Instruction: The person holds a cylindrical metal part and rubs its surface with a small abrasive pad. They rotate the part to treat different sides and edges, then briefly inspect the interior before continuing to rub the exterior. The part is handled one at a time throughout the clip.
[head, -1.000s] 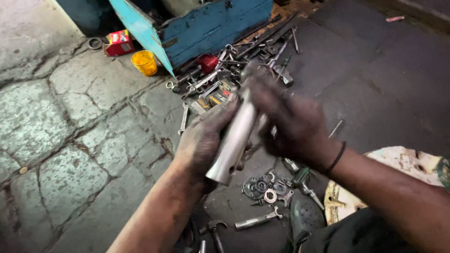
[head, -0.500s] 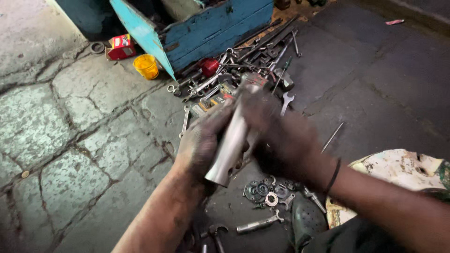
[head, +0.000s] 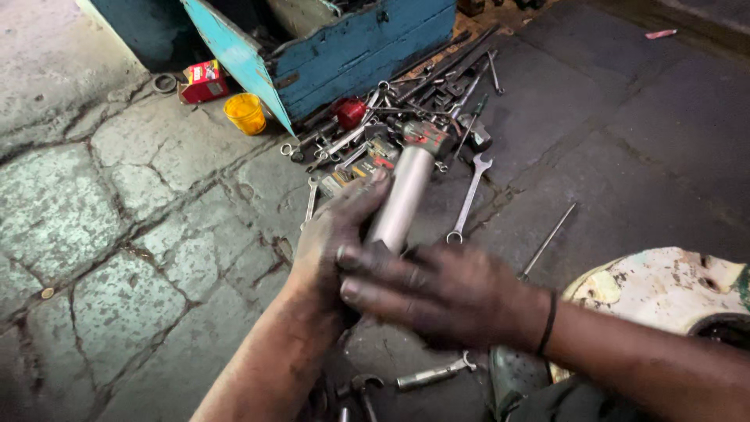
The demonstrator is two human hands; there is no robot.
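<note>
Left hand (head: 332, 242) wraps the lower end of a silver metal cylinder (head: 401, 199), fingers curled closed around it. Right hand (head: 437, 289) lies across the cylinder's base, fingers extended and pressed against the left hand. The cylinder tilts up and away from both hands, above scattered wrenches (head: 469, 195) on the stone floor (head: 101, 234). Blue toolbox (head: 367, 39) and yellow cup (head: 245, 113) lie beyond.

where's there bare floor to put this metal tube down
Bare cracked stone paving lies left of the hands, below the yellow cup. Dark floor right of the long wrench is bare too. Crowded: the tool pile by the blue wooden box.
</note>
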